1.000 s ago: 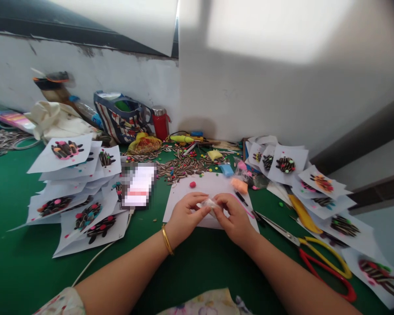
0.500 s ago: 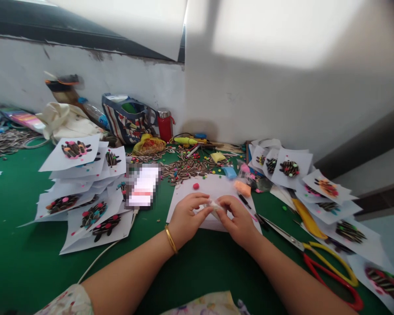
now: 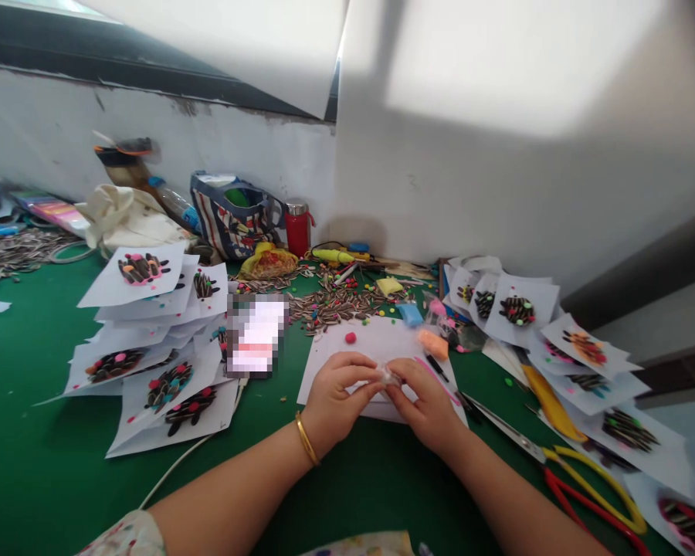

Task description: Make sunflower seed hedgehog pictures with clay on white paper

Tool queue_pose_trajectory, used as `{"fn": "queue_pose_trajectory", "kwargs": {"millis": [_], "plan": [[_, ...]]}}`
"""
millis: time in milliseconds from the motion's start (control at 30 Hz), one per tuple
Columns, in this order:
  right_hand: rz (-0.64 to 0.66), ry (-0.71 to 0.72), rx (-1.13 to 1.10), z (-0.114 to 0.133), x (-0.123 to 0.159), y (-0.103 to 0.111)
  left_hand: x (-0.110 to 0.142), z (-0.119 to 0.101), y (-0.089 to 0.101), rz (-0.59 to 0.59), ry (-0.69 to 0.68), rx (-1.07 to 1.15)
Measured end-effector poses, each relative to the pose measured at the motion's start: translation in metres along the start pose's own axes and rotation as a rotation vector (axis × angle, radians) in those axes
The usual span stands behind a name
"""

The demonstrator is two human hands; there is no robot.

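My left hand [image 3: 343,395] and my right hand [image 3: 424,401] meet over white paper sheets [image 3: 329,355]. Both pinch a small crumpled, whitish piece [image 3: 389,376] that looks like clear plastic; what is inside it, if anything, I cannot make out. A red ball of clay [image 3: 350,338] lies on the paper beyond my left hand. Past my right hand are a lump of orange clay [image 3: 433,344], a blue one [image 3: 410,314] and a black pen [image 3: 439,367]. A pink line on the paper is partly covered by my right hand.
Decorated paper sheets with seeds glued on lie stacked at left [image 3: 116,309] and right [image 3: 596,378]. Scissors [image 3: 541,452] lie by my right forearm. A phone [image 3: 258,336] with a cable lies left of the paper. Loose sunflower seeds [image 3: 330,305], a red flask [image 3: 297,229] and a striped bag [image 3: 232,220] stand behind.
The view has shifted slightly, so everything sits a little lower and further right. The whitish piece has been turned or squeezed between my fingers; both hands still hold it.
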State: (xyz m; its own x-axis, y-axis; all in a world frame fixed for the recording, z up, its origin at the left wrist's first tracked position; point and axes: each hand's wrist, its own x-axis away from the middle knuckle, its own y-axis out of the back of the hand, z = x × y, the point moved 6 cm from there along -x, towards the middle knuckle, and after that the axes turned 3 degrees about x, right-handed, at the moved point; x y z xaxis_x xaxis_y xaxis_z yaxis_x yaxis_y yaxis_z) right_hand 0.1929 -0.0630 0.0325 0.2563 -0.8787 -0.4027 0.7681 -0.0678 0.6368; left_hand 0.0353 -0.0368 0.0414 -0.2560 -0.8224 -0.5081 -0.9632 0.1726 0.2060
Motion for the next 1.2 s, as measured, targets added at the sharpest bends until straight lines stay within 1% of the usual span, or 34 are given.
{"fn": "queue_pose_trajectory", "kwargs": {"millis": [133, 233, 300, 500, 567, 633, 667, 700, 733, 800, 833, 867, 933, 967, 1033, 1133, 1200], "plan": [[-0.015, 0.010, 0.024, 0.001, 0.000, 0.000, 0.000, -0.003, 0.000, 0.032, -0.077, -0.047], [0.001, 0.020, 0.025, 0.000, -0.001, -0.002, 0.000, -0.006, 0.001, 0.021, -0.131, -0.062], [0.019, 0.020, 0.018, -0.001, -0.001, -0.003, -0.001, -0.007, 0.002, 0.006, -0.144, -0.053], [0.027, 0.018, 0.044, -0.001, -0.003, -0.003, 0.000, -0.003, 0.003, 0.000, -0.121, -0.082], [-0.006, -0.025, 0.083, -0.008, -0.004, 0.000, 0.000, 0.000, 0.005, -0.030, -0.092, -0.135], [-0.088, -0.103, 0.139, -0.020, -0.006, 0.008, 0.000, 0.000, 0.006, -0.040, -0.075, -0.191], [-0.126, -0.130, 0.169, -0.025, -0.007, 0.011, 0.000, -0.002, 0.004, -0.011, -0.083, -0.208], [-0.154, -0.133, 0.203, -0.030, -0.009, 0.014, 0.001, -0.004, 0.000, 0.050, -0.102, -0.215], [-0.164, -0.112, 0.243, -0.033, -0.012, 0.016, 0.002, -0.006, -0.007, 0.142, -0.130, -0.214], [-0.180, -0.036, 0.319, -0.038, -0.019, 0.018, 0.009, -0.010, -0.024, 0.383, -0.194, -0.206], [-0.166, -0.009, 0.347, -0.041, -0.022, 0.017, 0.014, -0.011, -0.033, 0.502, -0.225, -0.212], [-0.157, -0.003, 0.369, -0.044, -0.025, 0.016, 0.020, -0.010, -0.041, 0.606, -0.250, -0.227], [-0.131, -0.029, 0.415, -0.052, -0.029, 0.014, 0.031, -0.006, -0.054, 0.761, -0.271, -0.283], [-0.119, -0.045, 0.436, -0.055, -0.030, 0.014, 0.035, -0.003, -0.058, 0.814, -0.271, -0.313], [-0.098, -0.055, 0.466, -0.058, -0.031, 0.016, 0.041, 0.003, -0.062, 0.871, -0.263, -0.357], [-0.141, -0.069, 0.525, -0.059, -0.029, 0.031, 0.043, 0.006, -0.063, 0.886, -0.260, -0.375], [-0.185, -0.127, 0.613, -0.063, -0.027, 0.045, 0.042, 0.005, -0.062, 0.877, -0.258, -0.367]]}}
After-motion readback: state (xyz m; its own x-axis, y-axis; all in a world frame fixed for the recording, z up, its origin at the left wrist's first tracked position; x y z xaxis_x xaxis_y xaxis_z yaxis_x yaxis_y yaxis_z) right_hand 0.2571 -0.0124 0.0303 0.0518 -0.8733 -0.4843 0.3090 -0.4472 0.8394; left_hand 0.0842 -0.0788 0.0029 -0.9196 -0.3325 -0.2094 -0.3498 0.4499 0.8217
